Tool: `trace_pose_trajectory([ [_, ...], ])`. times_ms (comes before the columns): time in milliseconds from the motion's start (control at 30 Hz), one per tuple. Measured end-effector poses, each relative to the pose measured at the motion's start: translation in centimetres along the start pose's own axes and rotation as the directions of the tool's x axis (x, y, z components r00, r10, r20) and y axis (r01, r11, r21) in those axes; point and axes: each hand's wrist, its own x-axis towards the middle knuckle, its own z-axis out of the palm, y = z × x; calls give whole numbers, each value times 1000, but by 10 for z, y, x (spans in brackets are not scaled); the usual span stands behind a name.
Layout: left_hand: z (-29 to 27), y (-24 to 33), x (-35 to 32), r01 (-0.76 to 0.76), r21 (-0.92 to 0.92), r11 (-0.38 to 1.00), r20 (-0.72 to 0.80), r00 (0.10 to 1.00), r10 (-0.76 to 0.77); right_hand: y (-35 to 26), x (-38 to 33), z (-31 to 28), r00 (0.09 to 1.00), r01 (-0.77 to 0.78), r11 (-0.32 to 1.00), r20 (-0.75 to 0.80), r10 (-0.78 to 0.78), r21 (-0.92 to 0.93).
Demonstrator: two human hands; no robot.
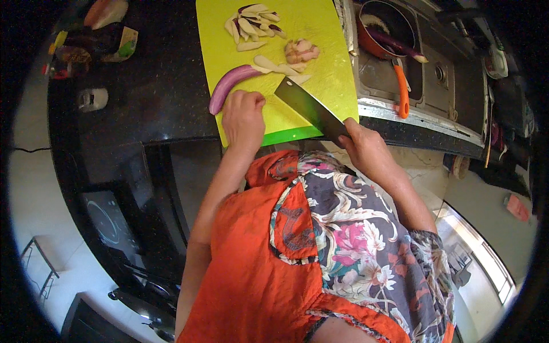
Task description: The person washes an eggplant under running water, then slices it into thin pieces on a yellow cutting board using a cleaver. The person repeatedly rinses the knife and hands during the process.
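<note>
The right hand (369, 147) grips a dark rectangular cleaver (312, 108). The left hand (243, 118), grip unclear, curls near a long purple eggplant (228, 84).

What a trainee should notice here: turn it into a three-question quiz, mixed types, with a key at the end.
1. Short answer: Which of the person's hands holds the knife?
2. True or false: A purple eggplant lies in the pan with the orange handle, one end sticking out over the rim.
3. Multiple choice: What is piled near the far edge of the cutting board?
a) whole tomatoes
b) cut eggplant pieces
c) green beans

Key:
1. The right hand.
2. True.
3. b
</note>
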Motion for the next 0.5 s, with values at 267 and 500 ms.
trace_pose_trajectory([
  [267, -36, -15, -15, 100, -131, 986, -111, 987, -115, -1, 9, 8, 1000, 16, 999, 6, -16, 37],
  [500, -34, -17, -23, 111, -197, 974, -185, 971, -149, 3, 11, 5, 999, 49, 993, -25, -46, 110],
])
